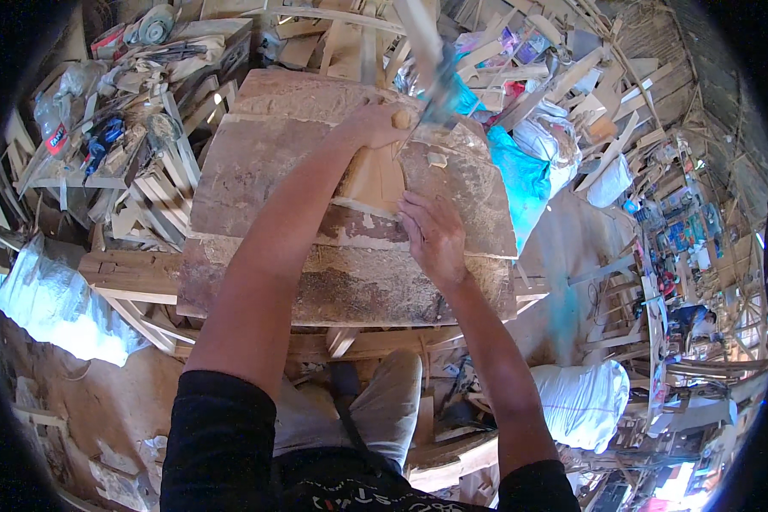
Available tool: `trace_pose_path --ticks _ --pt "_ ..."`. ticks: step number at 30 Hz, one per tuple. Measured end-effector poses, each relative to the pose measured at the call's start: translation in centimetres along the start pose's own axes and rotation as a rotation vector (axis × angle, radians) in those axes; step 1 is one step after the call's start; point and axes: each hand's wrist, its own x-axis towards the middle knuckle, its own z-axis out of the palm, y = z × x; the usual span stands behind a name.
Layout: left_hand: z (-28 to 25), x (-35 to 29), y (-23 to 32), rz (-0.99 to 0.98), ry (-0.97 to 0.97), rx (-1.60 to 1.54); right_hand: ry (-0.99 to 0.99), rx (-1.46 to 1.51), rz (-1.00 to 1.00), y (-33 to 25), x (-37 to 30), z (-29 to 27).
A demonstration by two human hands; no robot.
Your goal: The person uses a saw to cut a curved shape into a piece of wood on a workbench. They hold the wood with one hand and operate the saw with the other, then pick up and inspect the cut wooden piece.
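A flat pale piece of wood (372, 181) with a slanted outline lies on a worn brown wooden work surface (256, 183). My left hand (372, 125) is closed over its far end, fingers curled round the edge. My right hand (433, 232) grips its near right corner, with the fingertips pressed to the edge. Just beyond the wood, a blurred upright part (440, 85) comes down near my left hand, and a thin line like a blade runs at the wood's right edge. Blur hides its exact shape. A small wood offcut (438, 160) sits on the surface to the right.
Left of the surface stands a bench heaped with scraps, a plastic bottle (53, 136) and a blue power tool (104, 145). A turquoise bag (520, 175) borders the right side. White sacks (584, 403) and piled timber (606, 94) lie farther right.
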Motion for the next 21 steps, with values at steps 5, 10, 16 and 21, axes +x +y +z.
trace_pose_path --ticks 5,10,16,21 --pt "0.5 1.0 -1.9 -0.020 0.012 0.056 0.013 0.027 0.000 -0.6 0.7 0.2" --pt "0.8 1.2 -1.0 -0.012 0.051 0.108 0.019 0.012 0.012 -0.2 0.5 0.2" --pt "0.0 1.0 -1.3 0.036 0.001 0.103 0.021 0.033 0.031 -0.6 0.8 0.2" --pt "-0.4 0.7 -0.3 -0.007 0.003 0.096 0.015 0.020 0.040 -0.4 0.7 0.2"
